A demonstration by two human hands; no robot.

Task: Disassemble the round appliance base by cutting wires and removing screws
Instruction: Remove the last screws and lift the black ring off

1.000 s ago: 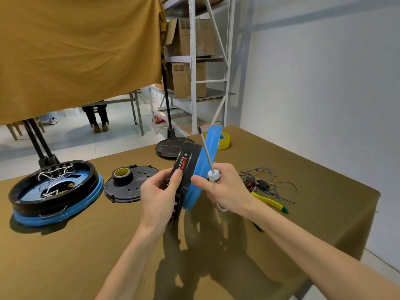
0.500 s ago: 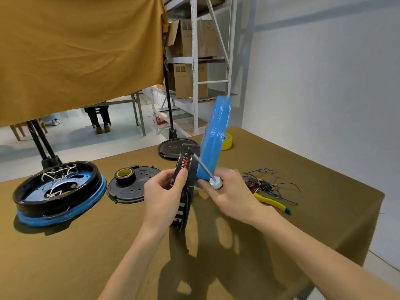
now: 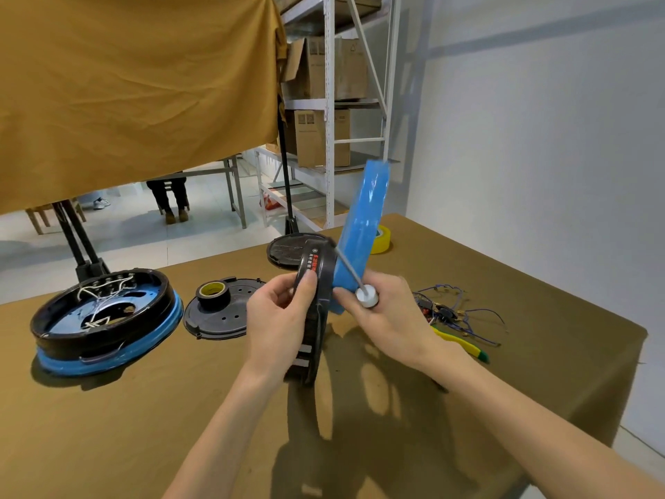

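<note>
A round appliance base stands on edge on the brown table. My left hand (image 3: 280, 318) grips its black housing ring (image 3: 320, 279), thumb on the red-lettered label. The blue shell (image 3: 367, 217) has swung away from the ring and leans up to the right. My right hand (image 3: 392, 318) holds the shell's lower end and grips a screwdriver by its white handle (image 3: 367, 296). The metal shaft runs up and left into the gap between ring and shell.
A second black-and-blue base (image 3: 104, 318) with white wires lies at left. Beyond my hands are a black cover plate (image 3: 230, 318) carrying a tape roll (image 3: 212, 291), another black disc (image 3: 288, 248) and yellow tape (image 3: 383, 239). Cut wires (image 3: 453, 311) and yellow cutters (image 3: 460, 342) lie right.
The blue shell has swung up and away from the black ring, and the gap between them has widened. The screwdriver handle moved slightly right and down with my right hand.
</note>
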